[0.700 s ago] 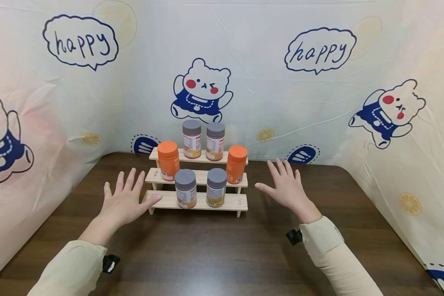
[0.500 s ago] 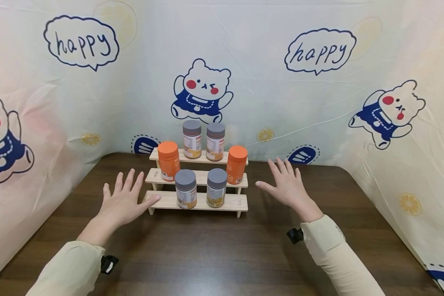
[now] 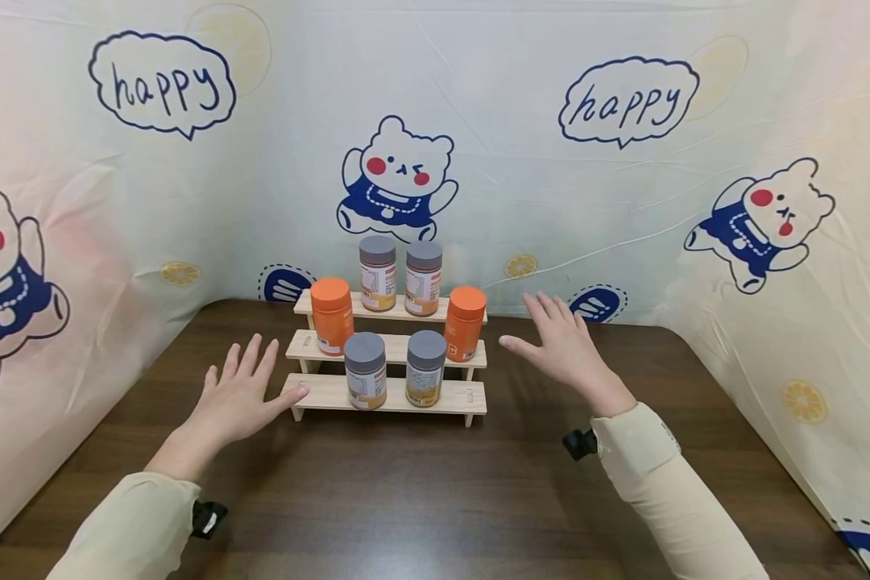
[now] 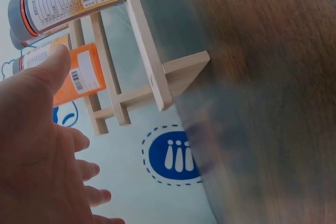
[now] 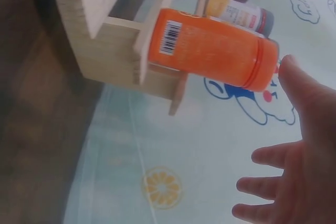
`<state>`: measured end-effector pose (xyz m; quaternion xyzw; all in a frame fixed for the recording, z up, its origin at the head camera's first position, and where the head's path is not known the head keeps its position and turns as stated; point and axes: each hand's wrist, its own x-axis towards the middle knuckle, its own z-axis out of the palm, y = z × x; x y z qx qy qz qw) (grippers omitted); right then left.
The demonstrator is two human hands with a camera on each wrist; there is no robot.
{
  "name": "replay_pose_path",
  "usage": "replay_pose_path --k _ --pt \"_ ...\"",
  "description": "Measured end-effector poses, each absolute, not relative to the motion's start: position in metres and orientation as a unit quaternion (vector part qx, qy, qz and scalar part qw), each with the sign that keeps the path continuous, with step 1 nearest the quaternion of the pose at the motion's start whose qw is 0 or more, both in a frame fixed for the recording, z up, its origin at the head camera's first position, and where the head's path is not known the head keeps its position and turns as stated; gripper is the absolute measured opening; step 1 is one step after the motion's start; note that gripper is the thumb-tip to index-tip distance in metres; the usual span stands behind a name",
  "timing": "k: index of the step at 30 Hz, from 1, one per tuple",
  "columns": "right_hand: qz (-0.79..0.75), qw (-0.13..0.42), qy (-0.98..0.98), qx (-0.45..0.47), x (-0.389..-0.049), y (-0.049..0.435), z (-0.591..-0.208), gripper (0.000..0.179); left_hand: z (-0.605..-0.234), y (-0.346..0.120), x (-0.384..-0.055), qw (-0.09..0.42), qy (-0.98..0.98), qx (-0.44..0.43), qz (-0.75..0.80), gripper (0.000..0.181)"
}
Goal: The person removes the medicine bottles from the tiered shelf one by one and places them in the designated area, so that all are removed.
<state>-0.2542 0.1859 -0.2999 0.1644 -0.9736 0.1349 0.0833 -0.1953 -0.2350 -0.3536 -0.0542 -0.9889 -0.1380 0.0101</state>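
Note:
A three-step wooden display stand (image 3: 399, 399) holds several pill bottles. Two orange bottles, left (image 3: 332, 318) and right (image 3: 466, 326), occupy the ends of the middle step. On the front step are two grey-capped bottles (image 3: 366, 372) (image 3: 424, 370); another two grey-capped bottles (image 3: 378, 274) (image 3: 424, 279) stand on the top step. My left hand (image 3: 235, 395) is spread at the stand's left, its thumb overlapping the front step's end in the head view. My right hand (image 3: 567, 348), fingers straight, hovers to the right of the right orange bottle. Neither hand holds anything.
The stand rests on a dark wooden table (image 3: 420, 499). Behind and at both sides hangs a pale cloth (image 3: 507, 177) printed with cartoon bears and the word "happy". A black strap (image 3: 207, 519) shows at the left cuff, and another black strap (image 3: 580, 444) at the right.
My right hand has risen slightly in the head view, its fingers closer together. My left hand has drifted a little left, away from the stand. The bottles stay in their places.

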Motion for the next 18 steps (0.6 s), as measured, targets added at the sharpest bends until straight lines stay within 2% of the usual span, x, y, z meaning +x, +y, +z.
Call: replay_pose_path --k 9,18 --pt "0.160 0.117 -0.959 0.201 -0.264 0.175 -0.280 0.081 -0.357 -0.241 -0.194 0.021 -0.986 -0.070 -0.150 0.097" --pt "0.204 0.121 -0.948 0.211 -0.275 0.157 -0.260 0.082 -0.366 -0.244 -0.199 0.032 -0.979 -0.083 -0.181 0.095"
